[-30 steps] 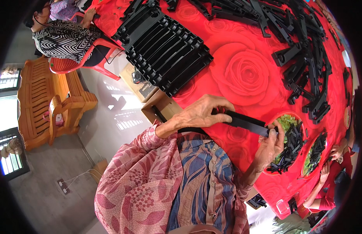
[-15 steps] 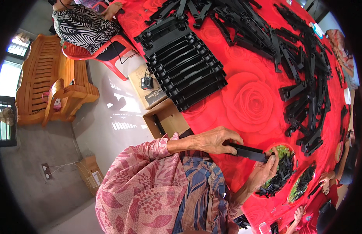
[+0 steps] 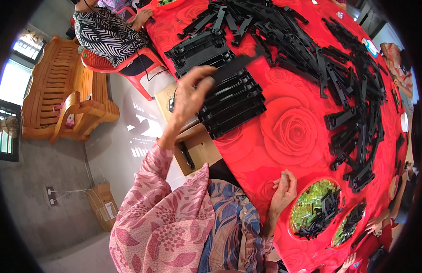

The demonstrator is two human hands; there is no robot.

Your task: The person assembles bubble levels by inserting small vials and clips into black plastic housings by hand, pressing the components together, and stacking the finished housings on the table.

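My left hand (image 3: pixel 192 93) grips one end of a long black plastic strip (image 3: pixel 238 62), which is blurred by motion. The strip hangs over a neat stack of similar black strips (image 3: pixel 231 111) lying side by side at the table's left edge. My right hand (image 3: pixel 284 190) is raised over the red tablecloth with its fingers loosely apart and nothing in it. Just right of it stands a round tray (image 3: pixel 296 214) with a yellow-green bottom and small black pieces (image 3: pixel 327 209).
A large loose heap of black strips (image 3: pixel 295 41) covers the far and right side of the table. A second tray (image 3: pixel 349 225) of small pieces stands at the right. An open cardboard box (image 3: pixel 204 148) sits below the table's left edge. Other people (image 3: pixel 111 34) work around the table.
My left hand has swung up and away with the black strip, from beside the tray to the stack. My right hand has let go of the strip and drawn back leftward.
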